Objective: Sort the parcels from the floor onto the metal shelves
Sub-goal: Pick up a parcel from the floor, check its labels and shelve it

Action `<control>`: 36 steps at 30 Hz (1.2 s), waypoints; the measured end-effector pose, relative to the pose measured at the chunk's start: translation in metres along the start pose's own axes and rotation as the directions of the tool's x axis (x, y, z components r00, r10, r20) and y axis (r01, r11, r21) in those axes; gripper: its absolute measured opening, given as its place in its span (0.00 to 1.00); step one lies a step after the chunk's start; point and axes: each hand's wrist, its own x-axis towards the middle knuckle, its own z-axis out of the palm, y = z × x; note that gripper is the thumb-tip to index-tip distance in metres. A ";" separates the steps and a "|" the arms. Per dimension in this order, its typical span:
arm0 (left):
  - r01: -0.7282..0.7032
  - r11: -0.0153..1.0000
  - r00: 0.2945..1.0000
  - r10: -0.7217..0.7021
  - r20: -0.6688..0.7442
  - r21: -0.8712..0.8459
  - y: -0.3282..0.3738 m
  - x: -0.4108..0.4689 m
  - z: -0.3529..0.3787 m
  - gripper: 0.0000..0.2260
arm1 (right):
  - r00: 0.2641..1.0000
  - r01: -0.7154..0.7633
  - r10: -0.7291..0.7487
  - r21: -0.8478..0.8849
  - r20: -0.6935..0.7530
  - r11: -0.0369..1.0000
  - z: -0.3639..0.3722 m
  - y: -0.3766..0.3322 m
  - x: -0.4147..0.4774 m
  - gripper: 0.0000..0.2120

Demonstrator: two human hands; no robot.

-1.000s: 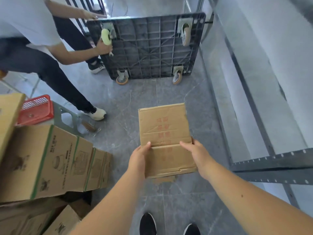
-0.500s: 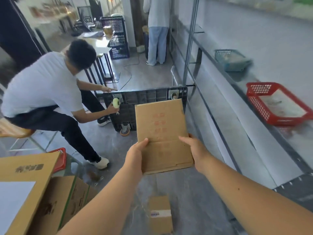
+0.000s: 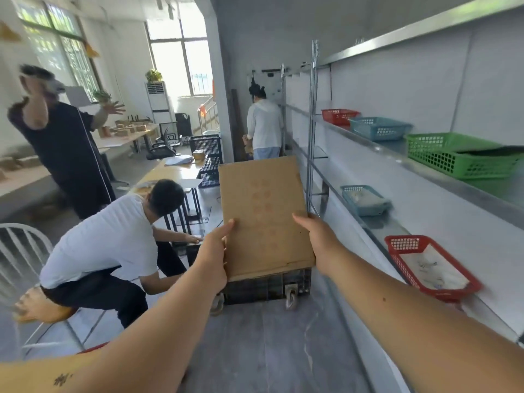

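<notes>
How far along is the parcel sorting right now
Done: no parcels show loose on the metal shelves, only baskets, some with contents I can't identify. In hand: left hand and right hand hold one flat cardboard parcel. Left: shelving it; floor stock is out of view.

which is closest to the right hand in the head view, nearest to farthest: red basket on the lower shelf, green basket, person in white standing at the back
From the right hand:
1. Red basket, lower shelf, just right.
2. Green basket, upper shelf, higher right.
3. Standing person in white, far down the aisle.
</notes>
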 end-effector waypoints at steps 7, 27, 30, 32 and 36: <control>-0.085 0.995 0.993 0.088 0.078 -0.049 0.088 -0.048 0.037 0.11 | 0.985 0.169 -0.170 0.061 0.005 0.984 0.017 -0.098 -0.003 0.40; -0.385 0.909 0.912 0.401 0.086 -0.157 0.235 -0.172 0.065 0.22 | 0.915 0.404 -0.403 -0.014 0.028 0.915 0.052 -0.279 -0.065 0.16; -0.436 0.885 0.888 0.453 0.085 -0.162 0.242 -0.179 0.064 0.23 | 0.907 0.420 -0.422 -0.050 -0.014 0.906 0.053 -0.293 -0.070 0.18; -0.469 0.865 0.867 0.490 0.093 -0.180 0.247 -0.183 0.064 0.22 | 0.898 0.437 -0.439 -0.069 -0.028 0.897 0.054 -0.302 -0.074 0.20; -0.502 0.844 0.846 0.525 0.098 -0.187 0.254 -0.191 0.066 0.23 | 0.888 0.452 -0.457 -0.082 -0.053 0.888 0.055 -0.316 -0.085 0.19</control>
